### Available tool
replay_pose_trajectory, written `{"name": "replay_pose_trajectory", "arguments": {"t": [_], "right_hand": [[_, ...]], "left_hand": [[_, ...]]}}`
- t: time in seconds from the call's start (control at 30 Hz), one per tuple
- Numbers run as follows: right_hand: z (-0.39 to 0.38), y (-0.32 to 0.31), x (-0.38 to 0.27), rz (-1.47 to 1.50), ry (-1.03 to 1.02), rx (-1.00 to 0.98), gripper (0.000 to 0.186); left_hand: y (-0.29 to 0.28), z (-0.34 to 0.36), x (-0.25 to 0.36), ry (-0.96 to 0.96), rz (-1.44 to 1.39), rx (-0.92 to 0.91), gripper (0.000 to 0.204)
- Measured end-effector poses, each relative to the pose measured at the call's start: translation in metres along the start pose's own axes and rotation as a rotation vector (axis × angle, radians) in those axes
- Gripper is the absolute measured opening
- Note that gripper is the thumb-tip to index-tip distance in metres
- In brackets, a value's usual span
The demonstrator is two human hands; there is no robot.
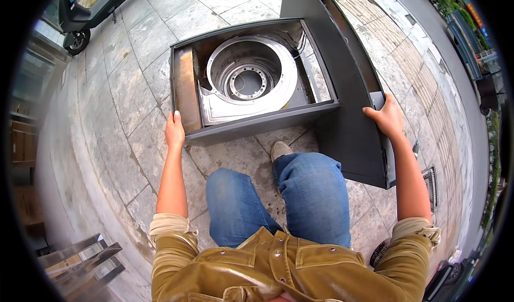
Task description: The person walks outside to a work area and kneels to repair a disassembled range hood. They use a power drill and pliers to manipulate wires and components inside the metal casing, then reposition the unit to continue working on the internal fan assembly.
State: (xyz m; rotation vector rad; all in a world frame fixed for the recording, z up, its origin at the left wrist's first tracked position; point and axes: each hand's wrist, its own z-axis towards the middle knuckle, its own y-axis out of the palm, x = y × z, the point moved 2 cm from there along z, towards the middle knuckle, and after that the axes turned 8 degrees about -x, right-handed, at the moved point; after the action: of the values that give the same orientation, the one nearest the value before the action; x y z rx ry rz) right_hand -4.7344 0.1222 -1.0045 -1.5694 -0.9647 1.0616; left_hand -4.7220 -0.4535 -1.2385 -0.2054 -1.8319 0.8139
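A dark grey metal appliance casing [267,124] lies open on the stone pavement in front of me. Inside it sits a round silvery drum housing [249,77] with a ring of holes at its middle. My left hand [174,130] grips the casing's near left corner. My right hand [385,117] holds the edge of a dark side panel [350,136] that stands tilted along the casing's right side. My knees in blue jeans and one shoe [279,150] are just below the casing.
Grey paving slabs [123,87] surround the casing. A parked scooter [80,18] stands at the far left. Metal rails [80,259] lie at the lower left. A drain grate [431,187] sits at the right, beyond it a road and hedge.
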Motion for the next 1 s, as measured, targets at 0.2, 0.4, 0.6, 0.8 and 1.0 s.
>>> {"name": "replay_pose_trajectory", "arguments": {"t": [0.2, 0.4, 0.6, 0.8, 1.0], "right_hand": [[0.001, 0.003, 0.006, 0.014, -0.008, 0.030, 0.089], [-0.001, 0.003, 0.004, 0.069, -0.005, 0.003, 0.089], [-0.001, 0.002, 0.009, 0.073, -0.019, 0.005, 0.090], [-0.003, -0.001, 0.005, 0.057, -0.030, 0.015, 0.089], [-0.008, -0.004, 0.010, 0.035, -0.005, 0.012, 0.088]], "left_hand": [[0.007, -0.006, 0.003, 0.015, 0.066, 0.081, 0.060], [0.003, -0.010, 0.008, -0.014, 0.110, 0.091, 0.059], [0.002, -0.014, 0.014, -0.046, 0.140, 0.081, 0.059], [-0.002, -0.015, 0.014, -0.022, 0.123, 0.093, 0.059], [0.005, -0.021, 0.022, -0.010, 0.163, 0.096, 0.058]]}}
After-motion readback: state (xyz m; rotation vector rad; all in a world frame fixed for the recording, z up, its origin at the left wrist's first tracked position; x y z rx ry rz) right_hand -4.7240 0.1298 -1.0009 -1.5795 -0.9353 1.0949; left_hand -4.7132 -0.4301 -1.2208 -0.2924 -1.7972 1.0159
